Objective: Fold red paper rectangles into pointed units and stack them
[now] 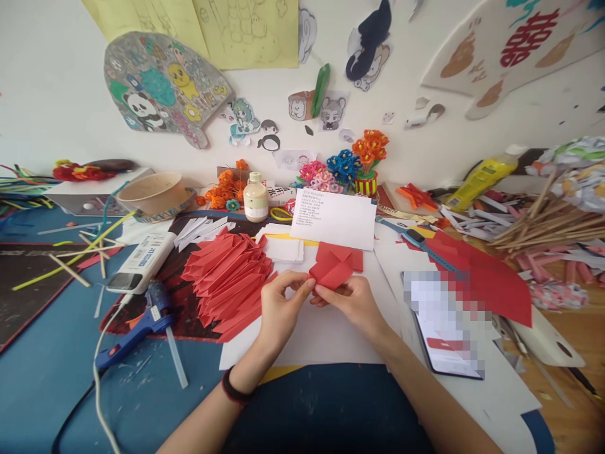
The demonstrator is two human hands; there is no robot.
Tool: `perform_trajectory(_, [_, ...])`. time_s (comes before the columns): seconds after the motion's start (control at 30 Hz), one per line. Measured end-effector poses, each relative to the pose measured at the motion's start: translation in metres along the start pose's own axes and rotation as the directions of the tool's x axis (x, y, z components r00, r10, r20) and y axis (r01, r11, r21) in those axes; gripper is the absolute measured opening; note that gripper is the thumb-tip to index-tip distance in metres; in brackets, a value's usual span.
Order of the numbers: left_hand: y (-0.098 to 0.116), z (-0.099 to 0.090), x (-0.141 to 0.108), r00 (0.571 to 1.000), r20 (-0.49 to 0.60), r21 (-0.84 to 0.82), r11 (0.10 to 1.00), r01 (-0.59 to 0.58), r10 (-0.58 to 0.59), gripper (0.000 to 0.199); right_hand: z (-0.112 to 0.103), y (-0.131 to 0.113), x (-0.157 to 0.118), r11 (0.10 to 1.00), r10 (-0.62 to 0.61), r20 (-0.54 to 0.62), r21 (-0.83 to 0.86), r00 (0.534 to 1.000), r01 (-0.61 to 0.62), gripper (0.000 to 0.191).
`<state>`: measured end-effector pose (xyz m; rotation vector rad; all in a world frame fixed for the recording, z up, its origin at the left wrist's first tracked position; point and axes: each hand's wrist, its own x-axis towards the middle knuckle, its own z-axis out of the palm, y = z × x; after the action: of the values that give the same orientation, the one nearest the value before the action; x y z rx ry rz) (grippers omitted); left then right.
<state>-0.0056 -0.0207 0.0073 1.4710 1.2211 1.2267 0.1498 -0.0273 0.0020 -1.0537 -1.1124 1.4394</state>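
Between my two hands I hold a folded piece of red paper (pixel 333 271) above white sheets. My left hand (pixel 284 301) pinches its near left corner between thumb and fingertips. My right hand (pixel 352 301) grips the same piece along its lower edge, thumb on top and fingers partly hidden underneath. Another flat red paper piece (pixel 358 260) shows just behind it. Left of my hands lies a large pile of folded red paper pieces (pixel 227 277), packed side by side. White paper (pixel 302 343) lies under my hands.
A blue glue gun (pixel 142 328) with its cable and a white power bank (pixel 142 261) lie to the left. On the right are a phone (pixel 444 328) and red sheets (pixel 482 277). Behind stand a bottle (pixel 256 197), a handwritten card (pixel 333 217) and a bowl (pixel 151 192).
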Motion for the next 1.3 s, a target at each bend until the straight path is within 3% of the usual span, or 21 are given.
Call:
perform_trajectory(0.3, [-0.002, -0.004, 0.004, 0.996, 0.081, -0.072, 0.996, 0.042, -0.036, 0.017, -0.002, 0.001, 0.0, 0.996, -0.044, 0.021, -0.071, 0.999, 0.045, 0.026])
perform_trajectory(0.53, [0.003, -0.013, 0.009, 0.97, 0.218, -0.104, 0.986, 0.128, -0.103, 0.025, -0.003, 0.001, -0.001, 0.992, -0.081, 0.028, -0.095, 0.996, 0.083, 0.02])
perform_trajectory(0.63, [0.005, -0.015, 0.009, 0.976, 0.208, -0.024, 0.998, 0.065, -0.059, 0.026, -0.003, 0.001, -0.002, 0.993, -0.069, 0.047, -0.095, 0.997, 0.073, 0.018])
perform_trajectory(0.8, [0.007, -0.013, 0.005, 0.995, 0.075, 0.253, 0.964, -0.08, 0.063, 0.029, -0.001, 0.001, -0.002, 0.994, -0.048, 0.058, -0.094, 0.997, 0.053, 0.018])
perform_trajectory(1.0, [0.01, -0.014, 0.006, 0.977, 0.2, 0.296, 0.947, -0.128, 0.07, 0.032, -0.002, -0.001, -0.002, 0.994, -0.045, 0.032, -0.102, 0.998, 0.048, 0.018])
perform_trajectory(1.17, [0.013, -0.013, 0.004, 0.97, 0.195, 0.308, 0.929, -0.203, 0.147, 0.029, -0.002, -0.002, -0.003, 0.996, -0.036, 0.054, -0.083, 0.998, 0.041, 0.018])
perform_trajectory(1.3, [0.012, -0.012, 0.004, 0.964, 0.235, 0.296, 0.935, -0.196, 0.128, 0.029, -0.002, -0.002, -0.003, 0.997, -0.041, 0.03, -0.063, 0.999, 0.043, 0.02])
